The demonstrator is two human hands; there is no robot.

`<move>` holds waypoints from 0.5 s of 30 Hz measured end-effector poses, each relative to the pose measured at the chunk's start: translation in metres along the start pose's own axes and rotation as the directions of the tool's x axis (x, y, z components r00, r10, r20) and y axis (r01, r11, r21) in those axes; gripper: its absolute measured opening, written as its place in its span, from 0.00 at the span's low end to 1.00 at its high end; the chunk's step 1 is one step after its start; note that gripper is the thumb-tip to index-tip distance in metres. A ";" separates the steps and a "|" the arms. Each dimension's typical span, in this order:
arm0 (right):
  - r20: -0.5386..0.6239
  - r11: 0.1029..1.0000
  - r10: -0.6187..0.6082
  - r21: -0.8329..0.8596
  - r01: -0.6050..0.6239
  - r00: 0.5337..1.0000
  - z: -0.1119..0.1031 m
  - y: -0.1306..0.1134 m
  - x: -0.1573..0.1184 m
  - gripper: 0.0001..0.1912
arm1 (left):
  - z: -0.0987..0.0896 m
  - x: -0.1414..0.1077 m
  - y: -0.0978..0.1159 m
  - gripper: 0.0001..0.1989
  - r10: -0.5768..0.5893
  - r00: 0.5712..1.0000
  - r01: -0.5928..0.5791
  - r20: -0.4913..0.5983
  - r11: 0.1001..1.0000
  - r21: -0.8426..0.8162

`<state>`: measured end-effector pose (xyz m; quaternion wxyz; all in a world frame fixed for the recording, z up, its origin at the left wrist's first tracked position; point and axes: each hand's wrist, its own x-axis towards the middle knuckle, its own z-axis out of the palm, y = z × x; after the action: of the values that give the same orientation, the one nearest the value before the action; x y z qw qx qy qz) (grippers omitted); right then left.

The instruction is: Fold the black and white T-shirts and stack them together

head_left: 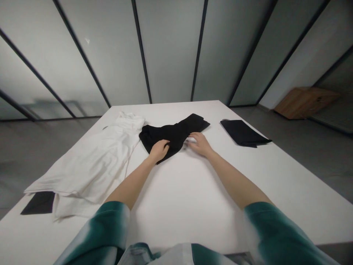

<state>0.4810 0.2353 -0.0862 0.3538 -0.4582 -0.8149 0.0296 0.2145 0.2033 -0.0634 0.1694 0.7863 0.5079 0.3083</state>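
two hands reach out in the head view, set apart over a white table [187, 206]. my left hand [160, 150] has its fingers curled on the near edge of a crumpled black cloth [165, 134]; whether they pinch it i cannot tell. my right hand [200, 144] is at the cloth's right-hand near edge, fingers loosely bent, its grip unclear too. having one hand toward each side probably lets me steady and spread the fabric evenly. the cloth lies mid-table, between a rumpled white garment [96, 162] on the left and a flat, folded dark cloth [242, 132] on the right, perhaps placed aside for working room. a dark piece [40, 203] pokes out from under the white garment's near end.
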 end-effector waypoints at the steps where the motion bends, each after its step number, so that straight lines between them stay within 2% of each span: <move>1: 0.048 0.999 -0.030 -0.023 0.031 0.998 0.003 -0.008 0.000 0.28 | -0.002 0.002 -0.003 0.12 -0.080 0.997 0.077 -0.022 0.990 -0.116; 3: 0.123 0.996 -0.049 -0.071 0.058 0.991 0.008 -0.021 0.000 0.43 | -0.008 0.004 -0.005 0.13 -0.258 0.966 0.231 -0.017 0.889 -0.396; 5: 0.166 0.992 -0.040 -0.109 0.059 0.985 0.011 -0.029 0.001 0.50 | -0.013 0.003 -0.003 0.13 -0.390 0.915 0.362 0.107 0.672 -0.645; 7: 0.166 0.992 -0.013 -0.122 0.034 0.986 0.010 -0.029 0.002 0.41 | -0.016 0.001 0.002 0.15 -0.413 0.863 0.470 0.291 0.442 -0.764; 9: 0.104 0.995 0.051 -0.096 -0.041 0.993 0.005 -0.023 0.004 0.27 | -0.019 0.002 0.004 0.17 -0.386 0.840 0.507 0.381 0.310 -0.804; 10: 0.047 0.993 0.104 -0.064 -0.101 0.994 0.002 -0.019 0.005 0.22 | -0.021 0.004 0.004 0.16 -0.391 0.840 0.497 0.375 0.277 -0.822; 12: -0.087 0.973 0.230 0.046 -0.226 0.969 -0.004 -0.013 0.008 0.18 | -0.026 0.010 -0.001 0.16 -0.455 0.847 0.419 0.273 0.259 -0.870; 14: -0.179 0.935 0.334 0.189 -0.301 0.925 -0.007 -0.012 0.010 0.16 | -0.030 0.016 -0.011 0.15 -0.531 0.842 0.302 0.094 0.320 -0.898; 15: -0.196 0.915 0.367 0.251 -0.315 0.909 -0.007 -0.014 0.011 0.14 | -0.031 0.018 -0.017 0.15 -0.556 0.831 0.246 -0.015 0.391 -0.887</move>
<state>0.4717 0.2340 -0.0694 0.4857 -0.5536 -0.6652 0.1230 0.1879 0.2254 -0.0439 0.5234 0.3877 0.4826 0.5856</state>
